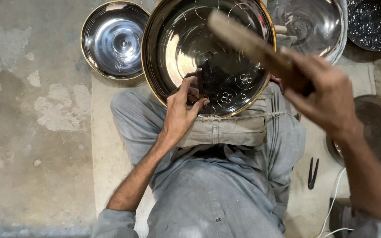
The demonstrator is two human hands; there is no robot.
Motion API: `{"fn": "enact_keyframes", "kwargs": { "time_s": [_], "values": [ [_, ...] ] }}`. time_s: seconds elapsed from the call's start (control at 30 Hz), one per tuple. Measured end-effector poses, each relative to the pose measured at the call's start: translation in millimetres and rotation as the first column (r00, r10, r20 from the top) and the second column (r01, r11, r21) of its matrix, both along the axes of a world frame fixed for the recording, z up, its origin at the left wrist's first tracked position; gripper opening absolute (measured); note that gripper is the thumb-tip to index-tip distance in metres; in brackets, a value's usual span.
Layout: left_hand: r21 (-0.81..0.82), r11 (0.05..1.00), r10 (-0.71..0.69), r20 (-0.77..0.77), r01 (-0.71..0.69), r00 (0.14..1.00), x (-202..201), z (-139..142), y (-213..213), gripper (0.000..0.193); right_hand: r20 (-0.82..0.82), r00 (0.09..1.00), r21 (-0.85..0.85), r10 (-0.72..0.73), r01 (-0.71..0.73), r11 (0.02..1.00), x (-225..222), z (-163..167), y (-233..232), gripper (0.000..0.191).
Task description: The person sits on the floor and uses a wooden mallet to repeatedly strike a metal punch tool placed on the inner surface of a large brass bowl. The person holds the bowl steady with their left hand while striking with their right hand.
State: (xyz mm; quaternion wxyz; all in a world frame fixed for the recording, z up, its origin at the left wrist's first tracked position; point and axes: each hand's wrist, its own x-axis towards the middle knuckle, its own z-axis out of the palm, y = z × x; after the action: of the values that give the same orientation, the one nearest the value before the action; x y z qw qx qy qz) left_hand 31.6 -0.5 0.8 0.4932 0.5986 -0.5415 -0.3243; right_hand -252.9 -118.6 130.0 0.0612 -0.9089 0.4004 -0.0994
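Left grip pinches a small punch upright against the big brass-rimmed bowl on the lap, right grip clamps a raised wooden mallet; several flower marks done, most of the bowl bare.

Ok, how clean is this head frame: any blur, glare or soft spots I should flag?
Head view: the wooden mallet and right hand are smeared by motion blur; the left hand on the punch is sharp. Bright glare patches sit on the big bowl and the small bowl. The floor is evenly lit, with no hard shadows.
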Motion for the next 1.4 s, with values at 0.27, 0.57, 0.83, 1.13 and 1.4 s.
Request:
{"fn": "enact_keyframes", "kwargs": {
  "time_s": [0.27, 0.57, 0.83, 1.13, 1.4],
  "values": [
    [0.024, 1.0, 0.002, -0.08, 0.0, 0.997, -0.9, 0.8, 0.8, 0.056, -0.384, 0.923, -0.155, -0.01, -0.054, 0.986, 55.1, 34.0, -26.6, 0.068],
    [0.04, 0.997, -0.07, -0.081, 0.073, 0.994, 3.4, -4.9, -5.1, 0.057, -0.158, 0.987, 0.102, 0.028, -0.012, 0.995, 30.1, 12.6, -17.6, 0.06],
    [0.001, 0.985, -0.174, 0.022, 0.174, 0.984, 7.1, -5.1, -10.7, 0.06, -0.285, 0.953, 0.072, -0.103, 0.128, 0.989, 3.1, -1.7, 7.1, 0.08],
    [-0.016, 0.89, -0.453, 0.101, 0.457, 0.886, 15.4, 11.9, -26.1, 0.056, 0.016, 0.99, 0.003, -0.141, 0.141, 0.99, -31.1, -28.5, 62.1, 0.082],
    [0.081, 0.77, -0.637, 0.172, 0.633, 0.752, 18.1, 13.0, -41.8, 0.058, 0.183, 0.908, 0.141, -0.377, 0.356, 0.924, -51.6, -88.0, 123.0, 0.085]
  ]
}}
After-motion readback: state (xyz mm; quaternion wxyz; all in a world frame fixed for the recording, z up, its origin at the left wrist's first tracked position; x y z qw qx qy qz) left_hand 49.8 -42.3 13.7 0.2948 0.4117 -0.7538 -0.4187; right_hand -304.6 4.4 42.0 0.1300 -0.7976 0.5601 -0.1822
